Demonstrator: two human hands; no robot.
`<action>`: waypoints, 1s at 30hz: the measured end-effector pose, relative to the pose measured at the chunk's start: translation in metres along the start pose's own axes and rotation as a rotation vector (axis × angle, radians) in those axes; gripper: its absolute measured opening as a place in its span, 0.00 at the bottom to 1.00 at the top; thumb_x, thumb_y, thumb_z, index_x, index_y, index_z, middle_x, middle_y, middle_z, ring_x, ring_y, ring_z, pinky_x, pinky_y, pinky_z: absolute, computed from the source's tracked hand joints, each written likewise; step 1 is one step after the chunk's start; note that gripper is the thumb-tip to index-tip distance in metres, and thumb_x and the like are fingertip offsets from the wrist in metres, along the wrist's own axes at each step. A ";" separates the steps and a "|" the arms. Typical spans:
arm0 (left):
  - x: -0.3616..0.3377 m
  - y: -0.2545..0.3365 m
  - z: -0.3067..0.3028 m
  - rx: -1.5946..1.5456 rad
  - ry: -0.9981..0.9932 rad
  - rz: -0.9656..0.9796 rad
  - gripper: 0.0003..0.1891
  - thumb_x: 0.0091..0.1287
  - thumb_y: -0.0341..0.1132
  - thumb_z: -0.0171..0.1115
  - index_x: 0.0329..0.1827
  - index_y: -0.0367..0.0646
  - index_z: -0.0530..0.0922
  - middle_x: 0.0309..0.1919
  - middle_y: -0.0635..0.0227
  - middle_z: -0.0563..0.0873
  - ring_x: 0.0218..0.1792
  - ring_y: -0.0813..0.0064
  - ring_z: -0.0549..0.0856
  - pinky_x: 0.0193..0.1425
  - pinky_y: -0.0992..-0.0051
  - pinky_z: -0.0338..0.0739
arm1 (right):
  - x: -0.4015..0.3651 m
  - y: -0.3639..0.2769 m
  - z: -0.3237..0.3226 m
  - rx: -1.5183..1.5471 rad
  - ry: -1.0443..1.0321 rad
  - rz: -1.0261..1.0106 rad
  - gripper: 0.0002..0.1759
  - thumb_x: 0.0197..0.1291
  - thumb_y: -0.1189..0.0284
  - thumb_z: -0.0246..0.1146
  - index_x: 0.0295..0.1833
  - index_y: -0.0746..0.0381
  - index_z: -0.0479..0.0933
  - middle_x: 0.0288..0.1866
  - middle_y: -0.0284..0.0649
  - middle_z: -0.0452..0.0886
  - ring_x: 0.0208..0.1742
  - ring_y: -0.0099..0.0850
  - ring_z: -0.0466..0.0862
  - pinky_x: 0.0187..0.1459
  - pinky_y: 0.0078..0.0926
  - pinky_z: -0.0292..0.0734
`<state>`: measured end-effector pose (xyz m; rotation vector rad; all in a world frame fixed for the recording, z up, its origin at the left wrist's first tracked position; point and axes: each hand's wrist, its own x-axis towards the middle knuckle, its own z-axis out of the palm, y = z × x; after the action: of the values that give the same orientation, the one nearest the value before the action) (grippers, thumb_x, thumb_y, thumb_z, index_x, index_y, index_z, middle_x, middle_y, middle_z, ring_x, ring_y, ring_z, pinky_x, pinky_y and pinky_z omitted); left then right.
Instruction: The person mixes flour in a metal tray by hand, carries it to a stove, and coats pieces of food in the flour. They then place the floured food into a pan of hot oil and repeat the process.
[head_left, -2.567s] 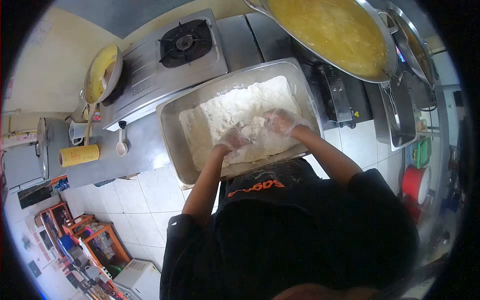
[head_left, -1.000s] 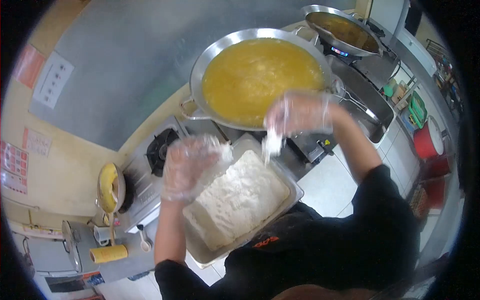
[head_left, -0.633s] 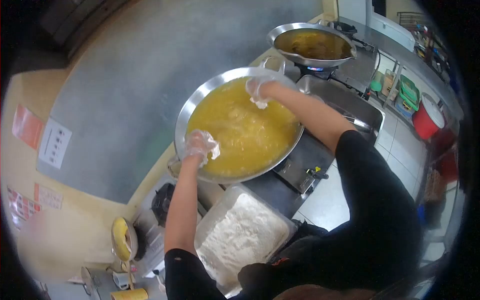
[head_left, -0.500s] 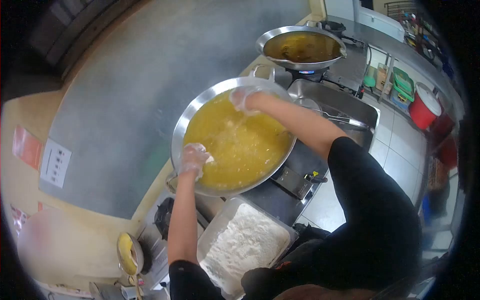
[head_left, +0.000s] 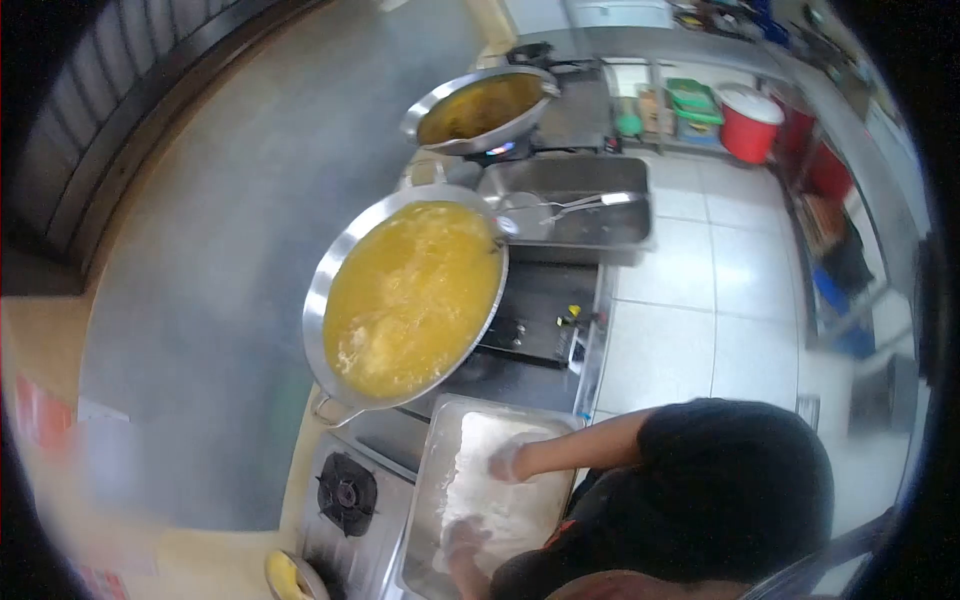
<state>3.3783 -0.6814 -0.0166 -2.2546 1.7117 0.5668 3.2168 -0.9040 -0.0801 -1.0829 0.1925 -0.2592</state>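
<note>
My left hand (head_left: 465, 541), in a thin clear glove, is at the near left part of a metal tray (head_left: 425, 492) of white flour (head_left: 474, 478). Farther up the same tray, my right hand (head_left: 507, 461) reaches into the flour, gloved too. Motion blurs the fingers of both, so what they hold, if anything, does not show. Beyond the tray stands a large wok (head_left: 318, 290) of bubbling yellow oil (head_left: 415, 280). Pale pieces (head_left: 375, 350) float in it, with foam around them.
A second wok (head_left: 545, 125) of darker oil sits over a lit burner at the back. Between the woks and the floor, a steel basin (head_left: 640, 225) holds a strainer (head_left: 530, 213). An unlit burner (head_left: 346, 493) is left of the tray. A red bucket (head_left: 748, 130) stands behind.
Both hands have gone from above the large wok down to the flour tray. Foam and floating pieces now show in the oil. The camera view has turned to the right.
</note>
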 end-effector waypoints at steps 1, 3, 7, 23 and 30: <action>-0.002 -0.009 -0.010 0.045 0.003 0.045 0.19 0.66 0.46 0.71 0.57 0.50 0.86 0.53 0.67 0.89 0.55 0.67 0.86 0.60 0.68 0.80 | 0.007 -0.011 0.013 -0.314 0.053 -0.025 0.16 0.72 0.62 0.55 0.48 0.64 0.79 0.43 0.49 0.86 0.42 0.49 0.87 0.45 0.47 0.83; -0.020 0.019 -0.040 -0.240 0.329 0.112 0.21 0.65 0.42 0.73 0.59 0.48 0.85 0.54 0.61 0.89 0.56 0.68 0.86 0.61 0.70 0.81 | -0.012 -0.055 0.022 -0.974 0.179 0.015 0.15 0.67 0.62 0.59 0.47 0.64 0.80 0.44 0.48 0.86 0.45 0.49 0.87 0.48 0.48 0.82; -0.120 0.163 -0.208 -0.989 0.317 0.180 0.24 0.62 0.36 0.75 0.62 0.45 0.83 0.55 0.54 0.88 0.56 0.67 0.86 0.57 0.69 0.83 | -0.095 -0.123 0.057 0.147 0.564 -0.085 0.12 0.75 0.61 0.60 0.48 0.60 0.79 0.42 0.39 0.85 0.42 0.29 0.84 0.44 0.28 0.81; -0.286 0.739 0.022 -0.568 0.018 1.365 0.09 0.61 0.37 0.74 0.36 0.40 0.90 0.29 0.58 0.90 0.30 0.61 0.89 0.40 0.65 0.83 | -0.774 0.018 0.104 0.589 1.910 -0.567 0.05 0.71 0.76 0.59 0.46 0.61 0.80 0.43 0.38 0.79 0.49 0.26 0.78 0.46 0.30 0.74; -0.362 0.963 0.195 0.036 0.036 1.479 0.06 0.56 0.39 0.72 0.31 0.49 0.90 0.32 0.62 0.92 0.38 0.60 0.92 0.35 0.60 0.85 | -1.049 0.046 0.316 0.942 1.846 -0.845 0.24 0.71 0.69 0.64 0.68 0.68 0.72 0.68 0.47 0.73 0.57 0.34 0.77 0.55 0.40 0.76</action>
<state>2.3391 -0.5524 0.0033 -0.5679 3.0893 0.6644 2.3104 -0.3011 0.0531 0.3855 1.1004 -1.8659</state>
